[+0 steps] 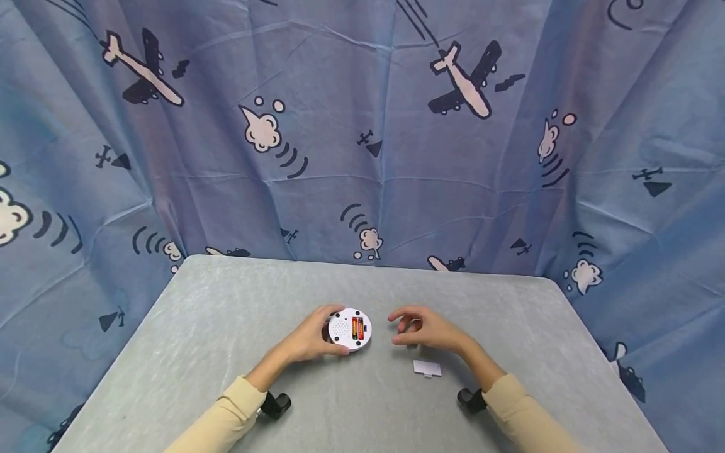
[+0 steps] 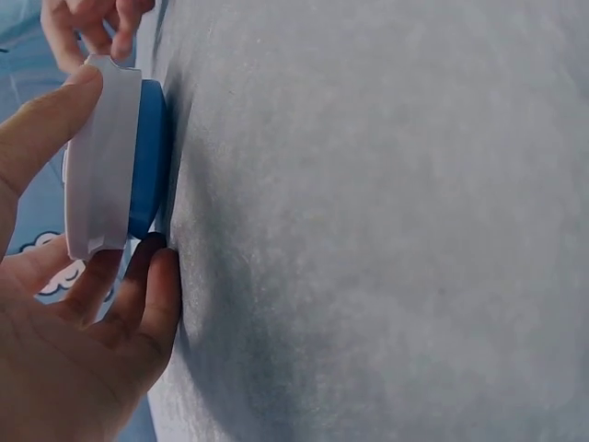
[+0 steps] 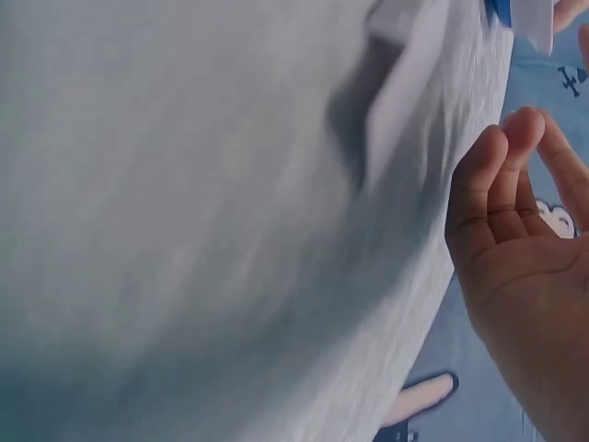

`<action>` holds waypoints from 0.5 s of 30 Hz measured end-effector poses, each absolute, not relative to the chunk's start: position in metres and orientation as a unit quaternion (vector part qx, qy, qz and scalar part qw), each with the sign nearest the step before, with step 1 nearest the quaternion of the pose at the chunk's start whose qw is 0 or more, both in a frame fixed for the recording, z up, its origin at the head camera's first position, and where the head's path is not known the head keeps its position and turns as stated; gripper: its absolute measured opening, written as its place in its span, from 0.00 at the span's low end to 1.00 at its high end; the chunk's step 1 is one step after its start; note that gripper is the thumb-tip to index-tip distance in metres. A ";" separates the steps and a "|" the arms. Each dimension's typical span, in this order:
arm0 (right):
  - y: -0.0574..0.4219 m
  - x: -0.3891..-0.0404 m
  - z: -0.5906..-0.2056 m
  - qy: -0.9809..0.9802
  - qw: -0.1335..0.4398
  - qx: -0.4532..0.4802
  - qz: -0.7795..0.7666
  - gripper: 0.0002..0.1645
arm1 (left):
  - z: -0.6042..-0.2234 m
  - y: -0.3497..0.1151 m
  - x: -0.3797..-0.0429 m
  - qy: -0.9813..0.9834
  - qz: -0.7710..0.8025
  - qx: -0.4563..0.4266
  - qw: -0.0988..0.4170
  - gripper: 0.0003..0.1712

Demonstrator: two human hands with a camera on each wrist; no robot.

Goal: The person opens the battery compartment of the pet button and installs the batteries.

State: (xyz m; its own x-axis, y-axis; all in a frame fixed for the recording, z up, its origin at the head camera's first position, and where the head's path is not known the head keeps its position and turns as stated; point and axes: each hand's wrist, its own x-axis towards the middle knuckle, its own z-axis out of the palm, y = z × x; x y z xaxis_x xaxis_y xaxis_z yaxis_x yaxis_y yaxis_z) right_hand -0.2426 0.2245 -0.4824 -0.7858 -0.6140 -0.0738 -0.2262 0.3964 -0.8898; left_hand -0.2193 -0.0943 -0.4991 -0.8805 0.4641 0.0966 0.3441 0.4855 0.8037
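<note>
A round white device (image 1: 342, 329) lies face down on the table, its underside with speaker holes turned up. Red and black batteries (image 1: 358, 328) sit side by side in its uncovered compartment. My left hand (image 1: 308, 338) holds the device by its edge, thumb on the near side and fingers around the far side. In the left wrist view, a blue part (image 2: 150, 161) shows beneath the white casing. My right hand (image 1: 433, 329) hovers to the right of the device, fingers loosely bent with nothing between them. Below that hand lies a small white battery cover (image 1: 426, 367).
The grey-white tabletop (image 1: 226, 302) ends at a blue curtain (image 1: 340, 189) printed with airplanes, which hangs behind and around it. A black wrist camera mount (image 1: 276, 406) sits by the left sleeve, another (image 1: 471, 400) by the right sleeve.
</note>
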 end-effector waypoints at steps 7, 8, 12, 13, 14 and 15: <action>0.256 -0.233 -0.477 0.823 0.180 -0.273 -0.465 0.26 | -0.498 -0.096 -0.220 0.857 0.451 0.238 0.070 0.52; 0.260 -0.231 -0.477 0.821 0.178 -0.276 -0.467 0.26 | -0.498 -0.096 -0.220 0.857 0.451 0.238 0.071 0.52; 0.272 -0.225 -0.478 0.819 0.166 -0.293 -0.465 0.24 | -0.497 -0.096 -0.219 0.856 0.452 0.238 0.075 0.52; 0.274 -0.224 -0.479 0.818 0.165 -0.298 -0.464 0.24 | -0.497 -0.096 -0.219 0.856 0.451 0.239 0.076 0.52; 0.277 -0.222 -0.479 0.817 0.163 -0.302 -0.463 0.23 | -0.498 -0.096 -0.219 0.857 0.451 0.239 0.076 0.52; 0.278 -0.221 -0.480 0.816 0.164 -0.304 -0.464 0.23 | -0.498 -0.095 -0.219 0.856 0.451 0.241 0.075 0.52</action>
State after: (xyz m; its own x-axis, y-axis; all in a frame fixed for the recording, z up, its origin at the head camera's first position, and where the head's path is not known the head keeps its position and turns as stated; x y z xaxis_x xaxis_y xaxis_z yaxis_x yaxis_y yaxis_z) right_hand -0.2206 0.2784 -0.4798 -0.7611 -0.6484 0.0155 -0.3446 0.3841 -0.8566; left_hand -0.2193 -0.0954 -0.4979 -0.8728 0.4800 0.0879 0.3443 0.4781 0.8080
